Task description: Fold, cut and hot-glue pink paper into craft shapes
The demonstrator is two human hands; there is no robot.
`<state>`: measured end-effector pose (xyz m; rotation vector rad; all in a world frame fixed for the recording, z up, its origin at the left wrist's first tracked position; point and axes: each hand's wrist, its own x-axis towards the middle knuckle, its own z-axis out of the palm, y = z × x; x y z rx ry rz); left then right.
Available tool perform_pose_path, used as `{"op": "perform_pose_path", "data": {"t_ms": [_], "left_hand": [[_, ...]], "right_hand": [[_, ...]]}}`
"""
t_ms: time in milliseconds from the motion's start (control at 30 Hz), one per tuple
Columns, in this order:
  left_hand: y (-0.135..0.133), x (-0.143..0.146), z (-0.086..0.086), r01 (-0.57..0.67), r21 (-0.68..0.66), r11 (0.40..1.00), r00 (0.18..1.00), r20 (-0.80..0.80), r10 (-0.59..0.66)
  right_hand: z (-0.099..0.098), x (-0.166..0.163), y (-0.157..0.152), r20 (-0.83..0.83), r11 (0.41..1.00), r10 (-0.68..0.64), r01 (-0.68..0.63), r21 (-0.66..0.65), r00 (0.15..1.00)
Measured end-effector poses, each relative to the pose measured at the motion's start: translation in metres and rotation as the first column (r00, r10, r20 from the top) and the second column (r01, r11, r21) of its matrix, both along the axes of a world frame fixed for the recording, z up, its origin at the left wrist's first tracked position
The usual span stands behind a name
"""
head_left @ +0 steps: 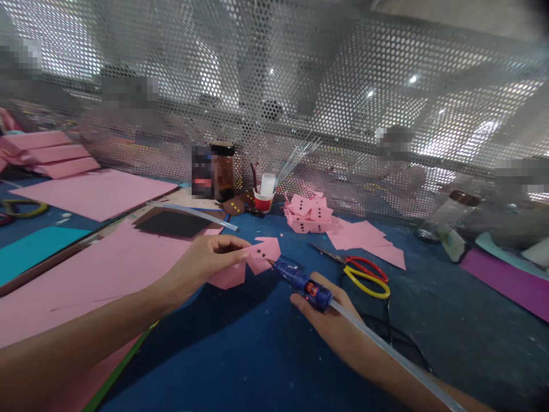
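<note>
My left hand (pixel 205 260) pinches a small pink paper cutout (pixel 262 253) with dark dots, held just above the blue table. My right hand (pixel 329 312) grips a blue glue gun (pixel 300 281) with a long clear glue stick (pixel 386 349) trailing back along my forearm. The gun's nozzle touches the right edge of the pink cutout. A second pink piece (pixel 229 276) hangs below my left fingers.
A pile of finished pink cutouts (pixel 309 213) lies behind. Red-and-yellow scissors (pixel 364 273) rest to the right, beside pink scraps (pixel 369 239). Large pink sheets (pixel 98 252), a black sheet (pixel 174 223), a dark jar (pixel 223 170) and a red cup (pixel 263 200) stand before a perforated metal screen (pixel 300 103).
</note>
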<state>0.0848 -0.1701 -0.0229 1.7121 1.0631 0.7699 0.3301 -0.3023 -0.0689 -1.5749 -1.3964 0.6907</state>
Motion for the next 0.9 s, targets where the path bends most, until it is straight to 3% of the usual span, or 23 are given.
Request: {"op": "perform_pose_path", "data": {"t_ms": [900], "left_hand": [[-0.0004,0.0004,0.0008,-0.013,0.018,1.000,1.000,0.002,0.013]], "right_hand": [[0.0016,-0.0011,0.0013,0.006,1.000,0.008,-0.008,-0.002,1.000]]}}
